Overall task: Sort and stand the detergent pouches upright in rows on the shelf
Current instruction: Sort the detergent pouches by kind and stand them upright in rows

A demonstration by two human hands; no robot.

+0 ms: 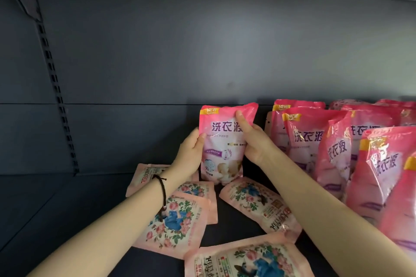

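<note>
Left hand (190,153) and right hand (252,141) both gripping 1 upright pink pouch (222,141), 5 floral pouches (171,225) lying flat

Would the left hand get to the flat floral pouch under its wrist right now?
Probably, once freed: the left hand grips the upright pink pouch together with the right hand; the floral pouch lies flat, nothing on it, close below that forearm.

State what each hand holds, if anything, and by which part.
Both hands hold one upright pink pouch: the left hand grips its left edge, the right hand its right edge, thumb across the front.
</note>
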